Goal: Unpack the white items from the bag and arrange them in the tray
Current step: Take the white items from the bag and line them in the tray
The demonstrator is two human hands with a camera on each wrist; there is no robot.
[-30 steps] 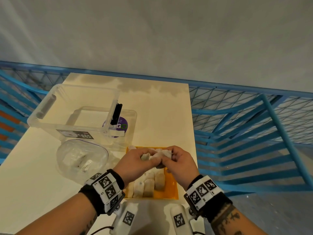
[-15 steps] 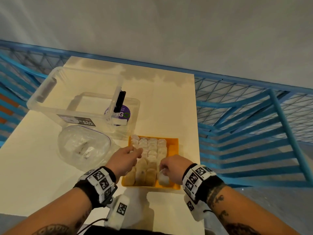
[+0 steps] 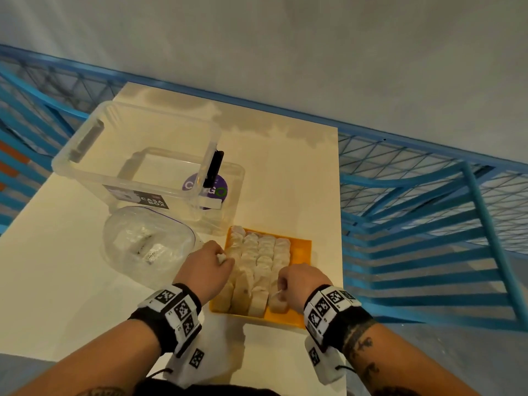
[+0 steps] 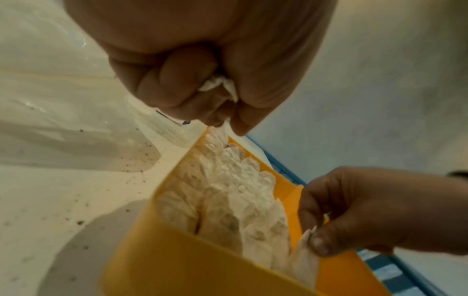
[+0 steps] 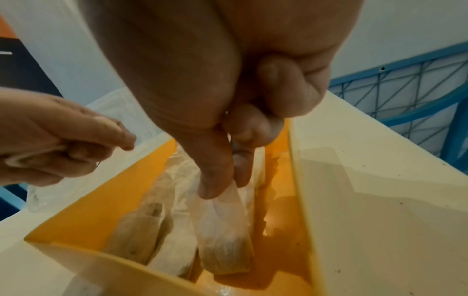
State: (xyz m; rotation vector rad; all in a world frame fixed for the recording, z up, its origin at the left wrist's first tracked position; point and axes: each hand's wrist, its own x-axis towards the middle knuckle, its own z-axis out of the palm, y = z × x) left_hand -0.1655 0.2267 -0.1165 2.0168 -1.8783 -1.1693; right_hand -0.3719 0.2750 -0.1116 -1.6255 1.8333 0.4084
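While a second ago both hands were joined above the tray, pulling at one clump of white items, they have now parted and come down, each with its own piece. The right hand point(image 5: 228, 112) pinches a white sachet point(image 5: 222, 222) by its top edge between thumb and forefinger and lowers it upright into the near right end of the orange tray point(image 3: 303, 247), just beside the row already standing there. The left hand point(image 3: 207, 267) is curled round another white sachet point(image 4: 217, 85), of which only a crumpled corner shows between the fingers; it hovers at the tray's left rim. That split suggests the clump is separated and the placing step is under way, one item going in and one waiting.

Inside the tray, the white items point(image 3: 261, 258) stand packed in several rows from far end to near end, filling most of the left and middle, while a strip along the right wall is bare orange. By that look, the task is well advanced.

Left of the tray lies the clear bag point(image 3: 145, 241); something pale sits inside, though through the crinkled plastic I cannot tell whether it is more sachets or just a label. Behind it stands a clear plastic box point(image 3: 134, 155) on the pale table point(image 3: 285, 172).
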